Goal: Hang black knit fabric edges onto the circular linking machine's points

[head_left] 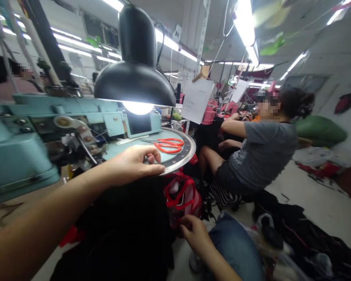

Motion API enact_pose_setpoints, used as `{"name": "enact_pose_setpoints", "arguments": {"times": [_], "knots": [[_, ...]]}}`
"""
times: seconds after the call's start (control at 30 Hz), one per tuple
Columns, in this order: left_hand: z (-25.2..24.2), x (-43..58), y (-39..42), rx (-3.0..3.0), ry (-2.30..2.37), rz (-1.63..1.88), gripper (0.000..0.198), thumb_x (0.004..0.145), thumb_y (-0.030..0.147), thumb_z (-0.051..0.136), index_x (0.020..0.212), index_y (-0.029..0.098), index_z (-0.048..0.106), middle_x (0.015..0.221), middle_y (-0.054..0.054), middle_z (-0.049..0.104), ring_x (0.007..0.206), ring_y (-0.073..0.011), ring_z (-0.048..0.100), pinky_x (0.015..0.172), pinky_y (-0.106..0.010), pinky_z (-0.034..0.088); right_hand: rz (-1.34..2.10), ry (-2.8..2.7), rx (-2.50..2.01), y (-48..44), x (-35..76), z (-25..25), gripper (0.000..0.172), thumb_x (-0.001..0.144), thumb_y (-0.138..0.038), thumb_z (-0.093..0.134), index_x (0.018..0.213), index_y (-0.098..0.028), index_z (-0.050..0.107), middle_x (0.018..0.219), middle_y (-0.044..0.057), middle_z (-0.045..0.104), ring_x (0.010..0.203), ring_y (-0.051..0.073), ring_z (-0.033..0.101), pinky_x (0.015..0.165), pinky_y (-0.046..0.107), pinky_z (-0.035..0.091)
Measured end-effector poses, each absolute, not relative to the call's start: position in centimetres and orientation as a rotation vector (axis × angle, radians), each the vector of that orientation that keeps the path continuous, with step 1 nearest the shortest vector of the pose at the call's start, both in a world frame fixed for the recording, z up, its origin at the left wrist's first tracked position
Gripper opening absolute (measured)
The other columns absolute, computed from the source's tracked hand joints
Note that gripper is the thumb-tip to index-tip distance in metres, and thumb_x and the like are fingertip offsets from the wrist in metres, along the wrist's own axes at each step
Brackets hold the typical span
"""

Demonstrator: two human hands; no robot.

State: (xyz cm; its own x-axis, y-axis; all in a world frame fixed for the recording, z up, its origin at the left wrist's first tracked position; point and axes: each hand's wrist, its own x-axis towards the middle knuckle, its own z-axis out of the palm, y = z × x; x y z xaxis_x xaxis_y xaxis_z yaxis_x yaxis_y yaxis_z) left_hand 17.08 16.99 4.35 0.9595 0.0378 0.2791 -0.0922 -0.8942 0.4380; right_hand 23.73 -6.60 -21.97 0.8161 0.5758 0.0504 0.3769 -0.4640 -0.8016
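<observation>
My left hand rests at the near edge of a round metal dial on a turquoise machine. Its fingers curl inward and the thumb lies along the rim; what they hold, if anything, is hidden. Orange-handled scissors lie on the dial's plate just beyond these fingers. Black fabric hangs below the dial into my lap. Lower down, my right hand is closed in a pinch at the fabric's right edge, in front of a red-trimmed bag.
A black lamp glows above the dial. The turquoise machine body stands at left. A person in a grey shirt sits at right. Dark garments and plastic bags lie on the floor. A paper sheet hangs behind the lamp.
</observation>
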Motion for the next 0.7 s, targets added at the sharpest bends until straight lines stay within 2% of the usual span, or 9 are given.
{"name": "enact_pose_setpoints", "arguments": {"times": [0.1, 0.17, 0.27, 0.47, 0.7], "knots": [[4.2, 16.7, 16.9, 2.733, -0.118, 0.428, 0.032, 0.083, 0.052, 0.067, 0.087, 0.020, 0.071, 0.079, 0.003, 0.066, 0.068, -0.0129, 0.059, 0.060, -0.019, 0.046, 0.288, -0.738, -2.100, -6.4, 22.0, -20.6, 0.024, 0.082, -0.012, 0.059, 0.095, -0.018, 0.078, 0.092, 0.006, 0.079, 0.086, 0.021, 0.073, 0.079, 0.028, 0.053], [4.1, 16.5, 17.1, 2.830, -0.253, 0.520, 0.030, 0.093, 0.047, 0.058, 0.092, 0.020, 0.072, 0.086, 0.002, 0.067, 0.077, -0.0131, 0.061, 0.069, -0.019, 0.048, 0.323, -0.809, -2.105, -6.3, 20.0, -19.9, 0.025, 0.081, -0.012, 0.060, 0.097, -0.019, 0.079, 0.093, 0.006, 0.079, 0.087, 0.020, 0.073, 0.080, 0.027, 0.052], [3.8, 16.7, 17.8, 2.948, -0.472, 0.664, 0.038, 0.103, 0.043, 0.043, 0.100, 0.017, 0.071, 0.095, 0.002, 0.067, 0.087, -0.0117, 0.062, 0.078, -0.019, 0.049, 0.424, -0.963, -2.122, -6.5, 16.4, -19.6, 0.027, 0.081, -0.014, 0.062, 0.100, -0.020, 0.079, 0.097, 0.006, 0.079, 0.090, 0.020, 0.073, 0.081, 0.026, 0.052], [2.8, 17.9, 19.6, 2.991, -0.484, 0.762, 0.047, 0.105, 0.047, 0.040, 0.104, 0.011, 0.069, 0.095, 0.003, 0.068, 0.081, -0.0076, 0.062, 0.070, -0.013, 0.046, 0.659, -1.202, -2.133, -8.1, 10.9, -21.6, 0.029, 0.081, -0.019, 0.064, 0.104, -0.024, 0.080, 0.102, 0.003, 0.080, 0.095, 0.021, 0.074, 0.084, 0.024, 0.052], [2.2, 17.5, 18.9, 2.970, -0.374, 0.916, 0.046, 0.106, 0.046, 0.036, 0.095, 0.015, 0.069, 0.087, 0.008, 0.064, 0.073, -0.0046, 0.056, 0.065, -0.014, 0.041, 0.717, -1.201, -2.117, -9.2, 10.3, -23.5, 0.031, 0.080, -0.017, 0.063, 0.104, -0.024, 0.081, 0.101, 0.003, 0.081, 0.092, 0.021, 0.075, 0.083, 0.022, 0.053]]}}
